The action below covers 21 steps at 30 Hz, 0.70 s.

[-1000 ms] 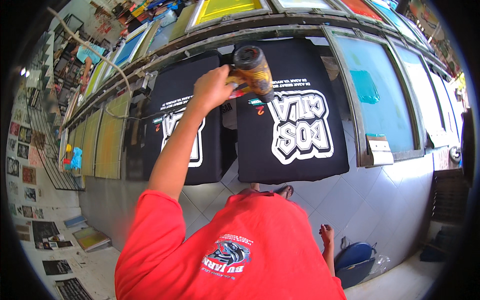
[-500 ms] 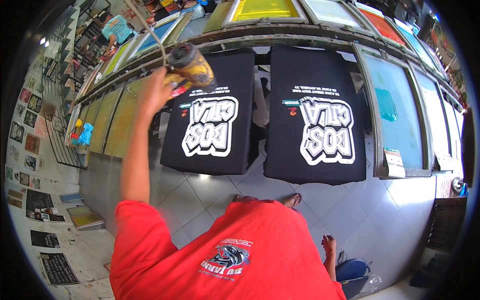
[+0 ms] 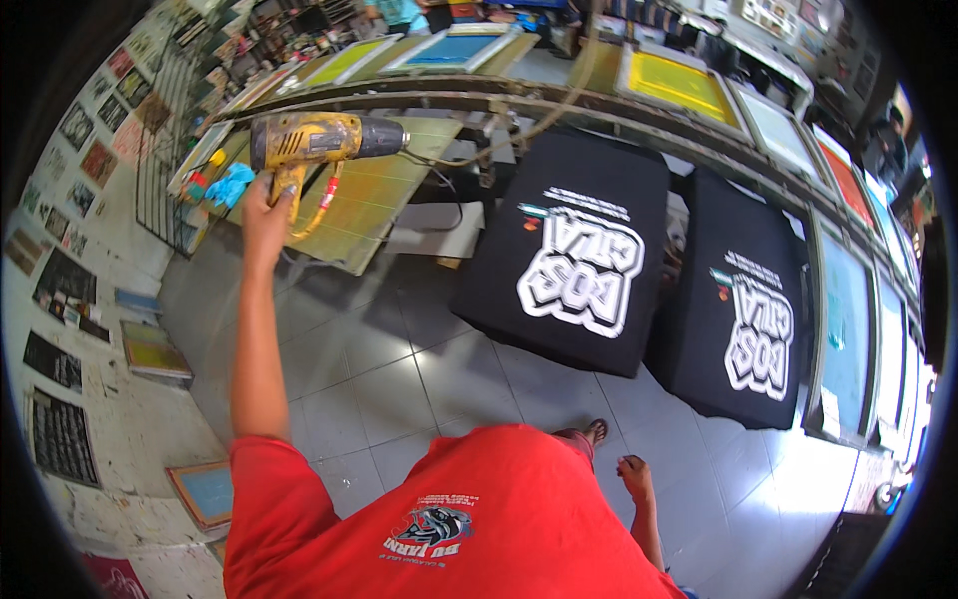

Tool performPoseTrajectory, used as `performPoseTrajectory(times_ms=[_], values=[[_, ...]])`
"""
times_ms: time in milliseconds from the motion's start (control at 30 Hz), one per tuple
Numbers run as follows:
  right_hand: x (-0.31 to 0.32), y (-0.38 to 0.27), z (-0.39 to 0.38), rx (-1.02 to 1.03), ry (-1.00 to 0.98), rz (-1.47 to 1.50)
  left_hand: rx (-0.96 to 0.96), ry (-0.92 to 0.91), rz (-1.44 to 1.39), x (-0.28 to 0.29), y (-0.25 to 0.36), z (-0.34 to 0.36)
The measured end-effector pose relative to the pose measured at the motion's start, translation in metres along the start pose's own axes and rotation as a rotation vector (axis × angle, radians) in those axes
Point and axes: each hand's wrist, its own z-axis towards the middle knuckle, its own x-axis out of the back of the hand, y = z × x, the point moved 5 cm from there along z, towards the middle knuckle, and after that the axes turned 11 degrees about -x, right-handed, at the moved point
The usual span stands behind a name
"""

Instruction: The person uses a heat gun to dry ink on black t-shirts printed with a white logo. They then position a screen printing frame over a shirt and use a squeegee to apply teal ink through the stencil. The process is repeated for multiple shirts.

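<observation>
My left hand (image 3: 267,215) is wrapped round the handle of a worn yellow heat gun (image 3: 314,138), held up at arm's length on the left. Its dark nozzle points right, and a yellow cord with red tape hangs by the grip. Behind it lies a yellowish screen frame (image 3: 389,190). To the right, a black T-shirt (image 3: 589,180) with a white lettered print is stretched over a board. A second black T-shirt (image 3: 699,319) with the same print sits beside it. Low at my right side hangs my right hand (image 3: 635,477), fingers loosely curled, with nothing visible in them.
Coloured screen frames line the long rack, among them a yellow one (image 3: 684,92) and a blue one (image 3: 454,48). A pale blue screen (image 3: 843,319) leans at the right. Blue gloves (image 3: 231,185) hang at the rack's left end. A cable (image 3: 559,110) dangles from above.
The heat gun has moved from over the left shirt to the left, its nozzle swinging to point right. My view has turned left, so both shirts appear further right.
</observation>
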Motion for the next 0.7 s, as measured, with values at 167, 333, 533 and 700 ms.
performPoseTrajectory(times_ms=[167,333,533,700], values=[[-0.094,-0.218,-0.026,0.311,-0.320,-0.045,0.354,0.422,-0.508,0.079,-0.092,-0.047],[-0.171,-0.394,-0.076,0.565,-0.666,0.011,0.575,0.511,-0.886,0.075,-0.121,-0.087],[-0.270,-0.519,-0.059,0.829,-0.587,-0.264,0.776,0.652,-1.125,0.078,-0.115,-0.093],[-0.344,-0.579,-0.065,1.315,-0.385,-0.383,0.764,0.719,-1.168,0.122,-0.147,-0.090]])
